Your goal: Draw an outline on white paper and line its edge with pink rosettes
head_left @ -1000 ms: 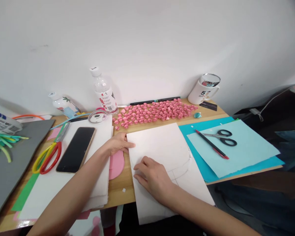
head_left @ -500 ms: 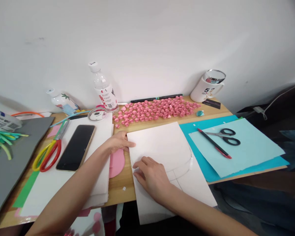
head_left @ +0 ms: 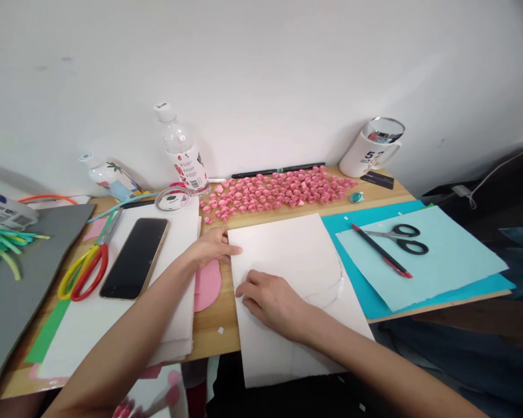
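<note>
White and flat, the big white sheet of paper (head_left: 287, 255) lies on the light wooden table (head_left: 213, 331), and its near end hangs over the table's edge. The left hand (head_left: 211, 247) is at the sheet's 10 o'clock corner. Its thumb lies on the paper's edge and its fingers are bent. I cannot tell if they go under the paper. The right hand (head_left: 272, 299) lies open on the sheet, near its 8 o'clock side, fingers a little bent, holding nothing. A round pink paper piece (head_left: 209, 284) peeks out below the left hand. Many little pink paper rolls (head_left: 279, 191) lie at 12 o'clock from the sheet. Black-handled scissors (head_left: 401, 238) and a red and black pencil (head_left: 381, 251) rest on light blue paper (head_left: 440, 261) at 3 o'clock. A black phone (head_left: 135, 258) lies at 9 o'clock.
</note>
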The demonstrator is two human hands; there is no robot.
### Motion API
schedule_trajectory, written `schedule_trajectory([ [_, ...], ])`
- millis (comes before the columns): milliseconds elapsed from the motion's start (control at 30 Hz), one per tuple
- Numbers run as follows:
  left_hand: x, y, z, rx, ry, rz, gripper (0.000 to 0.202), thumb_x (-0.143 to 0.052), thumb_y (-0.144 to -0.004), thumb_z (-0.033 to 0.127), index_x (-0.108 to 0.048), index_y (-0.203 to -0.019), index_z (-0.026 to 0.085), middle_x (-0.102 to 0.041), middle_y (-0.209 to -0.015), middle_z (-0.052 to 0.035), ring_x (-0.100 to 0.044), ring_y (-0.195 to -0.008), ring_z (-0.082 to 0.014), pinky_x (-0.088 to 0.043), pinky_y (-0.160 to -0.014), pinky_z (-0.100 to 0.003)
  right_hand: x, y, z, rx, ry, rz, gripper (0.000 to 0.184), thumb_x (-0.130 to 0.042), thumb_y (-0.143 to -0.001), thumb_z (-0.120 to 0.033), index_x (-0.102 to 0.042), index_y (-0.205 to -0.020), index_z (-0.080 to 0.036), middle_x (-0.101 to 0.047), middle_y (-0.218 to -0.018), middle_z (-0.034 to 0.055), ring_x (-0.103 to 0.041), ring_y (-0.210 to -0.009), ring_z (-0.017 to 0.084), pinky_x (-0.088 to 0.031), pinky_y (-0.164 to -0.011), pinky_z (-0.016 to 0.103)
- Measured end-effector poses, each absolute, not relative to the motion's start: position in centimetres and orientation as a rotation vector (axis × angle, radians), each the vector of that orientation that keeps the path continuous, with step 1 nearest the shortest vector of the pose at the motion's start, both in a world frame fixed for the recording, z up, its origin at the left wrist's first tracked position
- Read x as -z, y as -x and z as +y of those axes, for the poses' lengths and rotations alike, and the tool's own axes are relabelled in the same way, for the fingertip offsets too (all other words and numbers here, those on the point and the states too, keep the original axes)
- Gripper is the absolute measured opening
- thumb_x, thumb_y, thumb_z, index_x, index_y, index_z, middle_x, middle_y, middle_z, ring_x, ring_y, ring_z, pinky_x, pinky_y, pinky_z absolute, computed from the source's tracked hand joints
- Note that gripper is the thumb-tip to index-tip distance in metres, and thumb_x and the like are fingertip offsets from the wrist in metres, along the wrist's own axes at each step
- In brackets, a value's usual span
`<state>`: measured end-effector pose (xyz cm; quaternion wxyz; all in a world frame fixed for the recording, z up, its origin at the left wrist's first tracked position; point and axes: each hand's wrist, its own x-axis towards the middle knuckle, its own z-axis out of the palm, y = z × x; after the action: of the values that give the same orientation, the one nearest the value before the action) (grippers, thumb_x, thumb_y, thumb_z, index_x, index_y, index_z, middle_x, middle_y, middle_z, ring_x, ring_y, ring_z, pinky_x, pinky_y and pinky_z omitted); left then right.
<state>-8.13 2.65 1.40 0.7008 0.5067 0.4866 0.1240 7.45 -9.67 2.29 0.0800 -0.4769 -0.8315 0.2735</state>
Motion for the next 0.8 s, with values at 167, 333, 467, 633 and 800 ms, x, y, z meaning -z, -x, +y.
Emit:
schedule_trajectory([
  [167, -1.2, 8.0, 2.7, -0.332, -1.132, 1.112, 0.051, -0.086, -0.048, 0.027, -0.057, -0.088, 0.014, -0.067, -0.077, -0.0032, -0.064, -0.071, -0.016, -0.049, -0.059, -0.025, -2.9, -8.8, -7.5, -0.835, 1.205, -2.668, 0.028, -0.048, -0.087, -0.01, -0.062, -0.11, -0.018, -0.057, -0.091, 0.0063, -0.055, -0.069, 0.014, -0.042, -0.066, 0.027],
  [333, -1.6, 8.1, 2.7, -0.311, -1.102, 1.051, 0.052, -0.086, -0.049, 0.025, -0.058, -0.091, 0.013, -0.068, -0.081, -0.005, -0.065, -0.075, -0.0171, -0.049, -0.064, -0.028, -2.6, -9.3, -6.5, -0.807, 1.074, -2.723, 0.033, -0.048, -0.083, -0.007, -0.063, -0.11, -0.019, -0.057, -0.09, 0.0051, -0.055, -0.069, 0.014, -0.041, -0.065, 0.026],
  [467, -1.6, 8.1, 2.7, -0.3, -1.1, 1.044, 0.055, -0.085, -0.048, 0.02, -0.058, -0.095, 0.012, -0.068, -0.079, -0.0049, -0.065, -0.074, -0.0178, -0.049, -0.067, -0.03, -2.3, -9.1, -6.5, -0.8, 1.1, -2.711, 0.034, -0.048, -0.081, -0.008, -0.062, -0.11, -0.018, -0.059, -0.092, 0.0054, -0.055, -0.068, 0.014, -0.04, -0.065, 0.026],
  [633, -1.6, 7.9, 2.6, -0.314, -1.141, 1.06, 0.053, -0.083, -0.046, 0.015, -0.058, -0.092, 0.012, -0.069, -0.075, -0.0044, -0.065, -0.072, -0.0177, -0.048, -0.069, -0.03, -2.5, -9.0, -6.5, -0.85, 1.101, -2.688, 0.029, -0.049, -0.079, -0.007, -0.065, -0.101, -0.016, -0.059, -0.091, 0.0052, -0.054, -0.068, 0.014, -0.04, -0.065, 0.026],
  [800, -1.8, 8.0, 2.7, -0.295, -1.132, 1.059, 0.048, -0.082, -0.051, 0.019, -0.058, -0.091, 0.012, -0.068, -0.077, -0.0048, -0.064, -0.073, -0.0171, -0.048, -0.067, -0.03, -2.3, -9.4, -6.5, -0.903, 1.072, -2.599, 0.03, -0.05, -0.077, -0.005, -0.064, -0.102, -0.015, -0.058, -0.087, 0.0038, -0.051, -0.066, 0.012, -0.04, -0.066, 0.024],
])
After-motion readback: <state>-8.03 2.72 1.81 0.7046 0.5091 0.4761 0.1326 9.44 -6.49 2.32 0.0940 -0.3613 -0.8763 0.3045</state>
